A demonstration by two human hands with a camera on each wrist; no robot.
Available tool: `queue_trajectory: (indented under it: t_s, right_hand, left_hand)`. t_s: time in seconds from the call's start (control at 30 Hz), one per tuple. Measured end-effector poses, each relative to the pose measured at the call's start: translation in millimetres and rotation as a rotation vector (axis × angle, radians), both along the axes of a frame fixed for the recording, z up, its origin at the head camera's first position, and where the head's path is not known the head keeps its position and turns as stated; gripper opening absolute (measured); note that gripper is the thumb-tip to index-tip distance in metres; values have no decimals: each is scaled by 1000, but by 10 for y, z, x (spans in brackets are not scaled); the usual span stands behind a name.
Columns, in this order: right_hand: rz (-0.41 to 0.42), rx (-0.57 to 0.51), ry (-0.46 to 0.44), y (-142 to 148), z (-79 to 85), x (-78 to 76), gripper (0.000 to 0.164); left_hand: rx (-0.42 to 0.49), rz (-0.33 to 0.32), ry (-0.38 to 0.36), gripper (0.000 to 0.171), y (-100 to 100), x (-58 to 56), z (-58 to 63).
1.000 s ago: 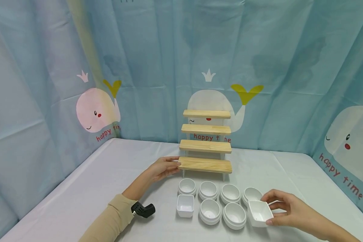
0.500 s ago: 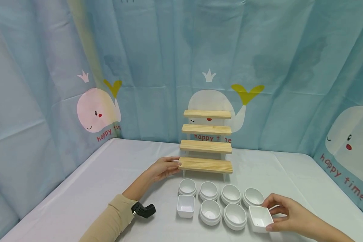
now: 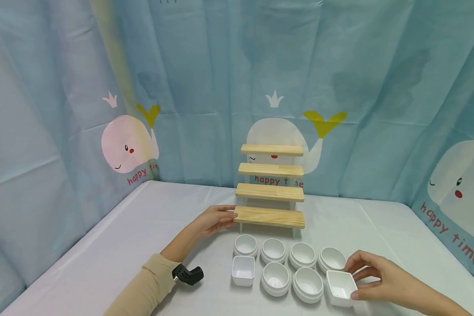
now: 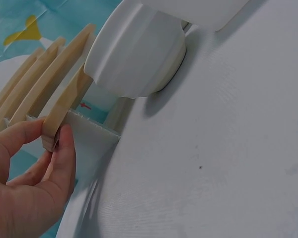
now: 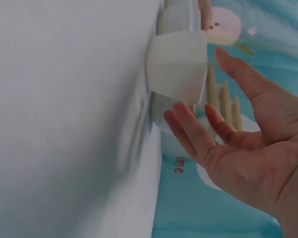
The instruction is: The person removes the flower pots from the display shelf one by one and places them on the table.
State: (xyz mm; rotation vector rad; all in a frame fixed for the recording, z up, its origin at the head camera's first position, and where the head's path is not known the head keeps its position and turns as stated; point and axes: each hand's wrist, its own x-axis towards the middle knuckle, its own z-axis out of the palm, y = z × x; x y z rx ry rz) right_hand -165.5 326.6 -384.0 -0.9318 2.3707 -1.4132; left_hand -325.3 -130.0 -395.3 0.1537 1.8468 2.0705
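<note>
My left hand (image 3: 215, 220) pinches the left end of the lowest board of a tiered wooden display stand (image 3: 269, 217); the left wrist view shows thumb and fingers (image 4: 65, 153) around that board end. At the right end of the front row, a white square bowl (image 3: 340, 287) sits on the table. My right hand (image 3: 377, 278) is beside its right side, thumb near the front corner and fingers near the back one. In the right wrist view the fingers are spread, and a gap shows between the thumb and the square bowl (image 5: 178, 64).
Several white round bowls (image 3: 275, 278) stand in two rows before the stand, with a second square bowl (image 3: 243, 271) at the front row's left end. A white cloth covers the table (image 3: 174, 197). Behind hangs a blue whale-print curtain (image 3: 205, 87).
The right square bowl has come down slightly toward the front and now rests level on the table. My right hand's fingers have loosened from it. My left hand stays on the stand.
</note>
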Motion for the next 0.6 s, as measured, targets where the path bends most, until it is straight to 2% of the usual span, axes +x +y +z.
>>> queue_trajectory:
  t_s: [0.1, 0.3, 0.4, 0.6]
  right_hand:
    - [-43, 62, 37, 32, 88, -25, 27]
    - [-230, 259, 70, 49, 380, -114, 21]
    - [-287, 298, 104, 53, 465, -203, 18]
    - [-400, 328, 161, 55, 519, -405, 18]
  left_hand:
    - [-42, -2, 2, 53, -3, -8, 12]
    - [-124, -47, 41, 52, -26, -20, 55]
    - [-144, -60, 50, 51, -49, -20, 78]
    - [-205, -30, 56, 45, -151, -14, 162]
